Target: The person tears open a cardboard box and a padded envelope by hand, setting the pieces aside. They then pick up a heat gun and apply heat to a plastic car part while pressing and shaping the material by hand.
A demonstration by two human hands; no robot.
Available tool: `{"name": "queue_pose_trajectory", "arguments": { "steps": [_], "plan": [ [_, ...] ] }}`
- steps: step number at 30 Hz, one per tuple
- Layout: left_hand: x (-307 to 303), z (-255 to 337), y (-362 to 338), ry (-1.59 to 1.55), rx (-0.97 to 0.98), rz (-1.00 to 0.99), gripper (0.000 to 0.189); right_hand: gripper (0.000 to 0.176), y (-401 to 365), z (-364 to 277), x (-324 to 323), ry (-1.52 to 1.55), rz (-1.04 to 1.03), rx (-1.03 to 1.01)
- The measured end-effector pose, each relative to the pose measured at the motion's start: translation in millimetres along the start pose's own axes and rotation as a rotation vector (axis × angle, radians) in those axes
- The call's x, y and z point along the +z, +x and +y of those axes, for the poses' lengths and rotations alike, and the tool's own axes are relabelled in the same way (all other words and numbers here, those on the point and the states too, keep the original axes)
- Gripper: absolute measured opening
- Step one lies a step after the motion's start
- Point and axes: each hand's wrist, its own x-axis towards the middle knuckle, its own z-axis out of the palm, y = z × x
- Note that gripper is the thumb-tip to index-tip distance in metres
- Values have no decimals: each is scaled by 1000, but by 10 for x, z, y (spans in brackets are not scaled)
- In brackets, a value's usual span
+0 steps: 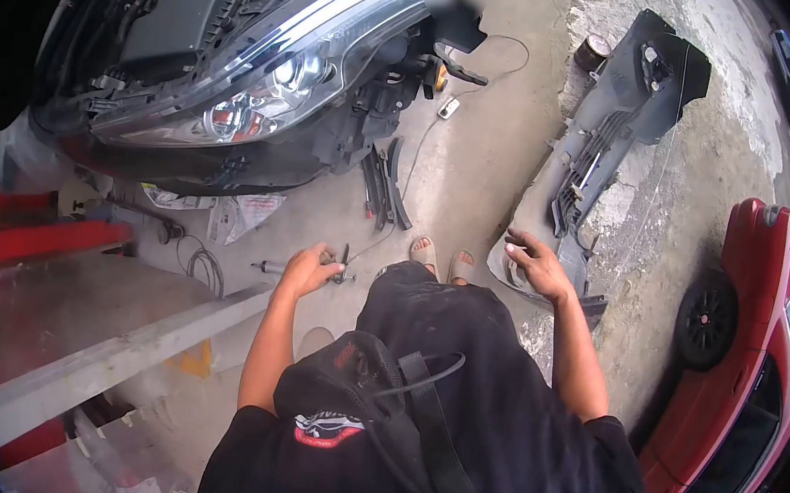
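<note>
My left hand is held out at waist height with its fingers loosely curved and the thumb apart. It appears to hold nothing. Beyond its fingertips is a dark, narrow tool; behind the wrist, a slim metal tool lies on the floor, partly covered by the hand. My right hand hovers with fingers spread, over the near end of a detached car bumper. A small dark patch shows near its fingertips, too small to name. Between both hands are my sandalled feet.
Front left stands a car with a clear headlight and exposed engine bay. Dark trim strips and a thin cable lie on the floor. A can stands beside the bumper. A red car is at right, a metal beam at left.
</note>
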Motion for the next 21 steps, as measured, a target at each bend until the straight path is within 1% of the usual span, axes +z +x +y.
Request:
{"name": "queue_pose_trajectory", "arguments": {
  "steps": [1,2,4,5,6,7,8,9,10,11,12,13,14,15,16,19,21],
  "plan": [
    [-73,1,91,-7,1,-11,46,53,49,201,12,49,69,-10],
    [-136,-17,177,21,-29,-29,45,53,59,354,7,39,72,0],
    [-216,-96,360,35,-61,-45,44,53,41,642,13,252,132,225],
    [-224,-194,445,43,-41,-56,42,53,17,804,40,241,126,227],
    [-226,-290,499,51,-20,-67,41,53,-41,984,72,358,182,325],
    [-224,-345,543,38,21,-33,38,52,-105,1145,103,473,242,420],
    [-215,-380,600,24,22,-26,38,51,-188,1275,143,492,283,462],
    [-193,-404,643,-15,52,-69,37,46,-277,1457,184,511,330,519],
    [-201,-407,726,-52,87,-98,35,46,-373,1587,230,533,351,561],
    [-185,-385,755,-75,99,-81,34,48,-448,1718,277,515,367,621],
    [-189,-317,772,-130,82,-106,35,50,-497,1812,327,508,372,696],
    [-125,-315,822,-124,112,-91,34,50,-533,1848,359,479,348,732],
    [-88,-262,846,-147,127,-98,34,43,-518,2053,362,461,321,765],
    [-65,-208,877,-174,157,-126,33,42,-504,2059,373,419,315,758],
    [-110,-87,845,-182,177,-120,38,42,-481,2028,386,380,313,765],
    [-112,63,817,-266,184,-73,43,42,-308,1917,370,406,279,704],
    [-203,103,833,-257,181,-128,45,42,-116,1783,326,396,261,677]
  ]
}}
